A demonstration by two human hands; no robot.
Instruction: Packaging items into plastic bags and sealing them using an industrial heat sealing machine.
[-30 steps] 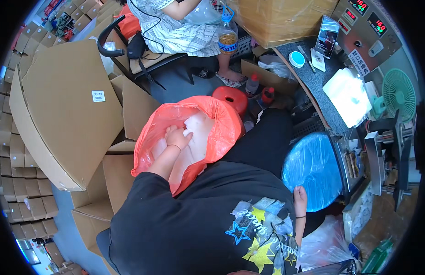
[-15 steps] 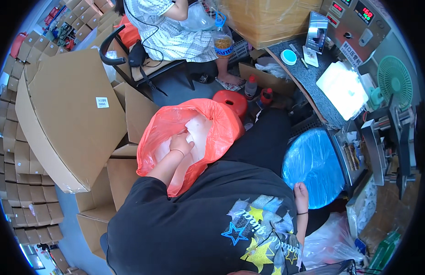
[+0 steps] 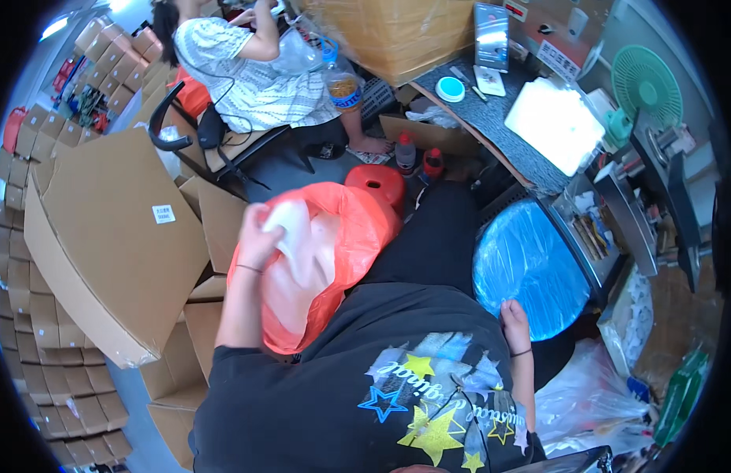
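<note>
My left hand (image 3: 257, 238) is raised at the rim of a red plastic bag (image 3: 365, 229), its fingers closed on a thin, limp white sheet (image 3: 290, 225). That sheet hangs down into the bag, where more pale, whitish material lies; its exact kind is unclear. The bag stands wide-mouthed by my lap. My right hand (image 3: 515, 319) is closed beside a round container lined with blue plastic (image 3: 531, 268). Whatever its curled fingers may hold is hidden.
A large cardboard box (image 3: 113, 236) stands on the left. Ahead are a red stool (image 3: 377, 185) and a seated person (image 3: 247, 79). A table (image 3: 492, 126) on the right bears a phone (image 3: 492, 38), a green fan (image 3: 646, 83) and a metal machine (image 3: 641, 205).
My left hand has come up out of the red bag and moved left, lifting the white sheet. The right hand stays by the blue-lined container. The whole view has shifted slightly.
</note>
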